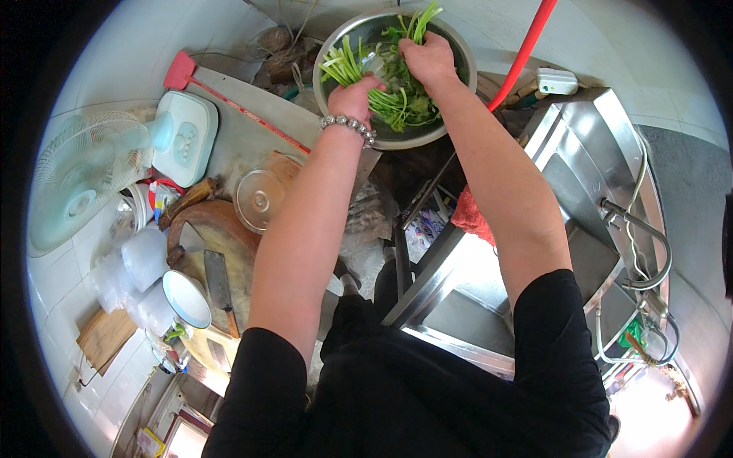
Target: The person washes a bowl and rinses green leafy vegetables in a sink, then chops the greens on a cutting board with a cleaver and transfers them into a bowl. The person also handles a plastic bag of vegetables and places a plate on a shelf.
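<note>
Two bunches of greens point(393, 109), top centre of frame
Left hand point(352, 99) closed around one, right hand point(430, 62) closed around the other, over the bowl point(412, 142).

Greens point(408, 98) lie in the basin point(405, 143), right of the fan point(95, 179).

On my remote feed, I count: one steel basin point(408, 143), two hands point(353, 101) point(429, 62) over it, two green bunches point(393, 108) point(418, 27); left of basin, one fan point(82, 200), one flyswatter point(244, 113), one glass lid point(259, 200).
</note>
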`<state>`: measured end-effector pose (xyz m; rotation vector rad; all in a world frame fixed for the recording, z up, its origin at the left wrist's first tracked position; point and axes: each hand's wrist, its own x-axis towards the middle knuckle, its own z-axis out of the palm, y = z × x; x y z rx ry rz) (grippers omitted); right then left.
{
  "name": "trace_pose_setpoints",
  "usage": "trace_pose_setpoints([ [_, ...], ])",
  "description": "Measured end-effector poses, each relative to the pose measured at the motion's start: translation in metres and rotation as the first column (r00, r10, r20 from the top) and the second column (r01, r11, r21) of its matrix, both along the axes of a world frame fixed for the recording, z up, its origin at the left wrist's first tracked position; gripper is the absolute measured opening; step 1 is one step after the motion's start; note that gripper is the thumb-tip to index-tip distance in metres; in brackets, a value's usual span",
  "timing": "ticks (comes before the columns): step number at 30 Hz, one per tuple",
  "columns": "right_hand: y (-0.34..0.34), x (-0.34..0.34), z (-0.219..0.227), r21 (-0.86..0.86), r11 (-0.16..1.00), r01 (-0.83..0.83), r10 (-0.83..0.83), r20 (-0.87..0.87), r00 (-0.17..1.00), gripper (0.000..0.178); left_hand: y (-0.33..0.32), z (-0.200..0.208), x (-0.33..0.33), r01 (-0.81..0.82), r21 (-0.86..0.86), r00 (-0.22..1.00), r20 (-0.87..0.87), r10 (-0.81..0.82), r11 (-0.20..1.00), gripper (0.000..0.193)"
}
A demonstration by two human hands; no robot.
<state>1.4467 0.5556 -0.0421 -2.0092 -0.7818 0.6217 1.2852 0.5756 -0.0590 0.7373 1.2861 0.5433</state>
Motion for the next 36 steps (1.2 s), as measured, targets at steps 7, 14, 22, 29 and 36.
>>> trace_pose_setpoints([
  [7,0.004,0.014,0.002,0.057,0.998,0.002,-0.001,-0.023,1.0,0.038,-0.018,0.02,-0.006,0.01,-0.024,0.993,0.119,-0.007,1.0,0.018],
  [14,0.023,0.02,0.045,0.147,0.989,0.018,-0.042,0.159,0.986,0.041,-0.027,0.035,-0.018,-0.027,-0.035,0.995,0.091,0.03,0.999,0.014],
  [22,0.011,0.013,0.082,0.197,0.98,-0.029,-0.013,0.209,0.978,0.032,-0.006,0.013,-0.038,-0.236,0.092,0.969,-0.057,0.242,0.967,0.018],
  [29,0.003,0.022,0.069,0.151,0.987,-0.045,-0.018,0.392,0.92,0.026,0.017,0.011,-0.064,-0.34,0.232,0.91,-0.164,0.381,0.911,0.011],
  [36,-0.003,0.033,0.072,-0.025,0.991,-0.134,0.123,0.581,0.805,0.026,0.037,-0.002,-0.079,-0.366,0.273,0.901,-0.134,0.412,0.89,0.017],
])
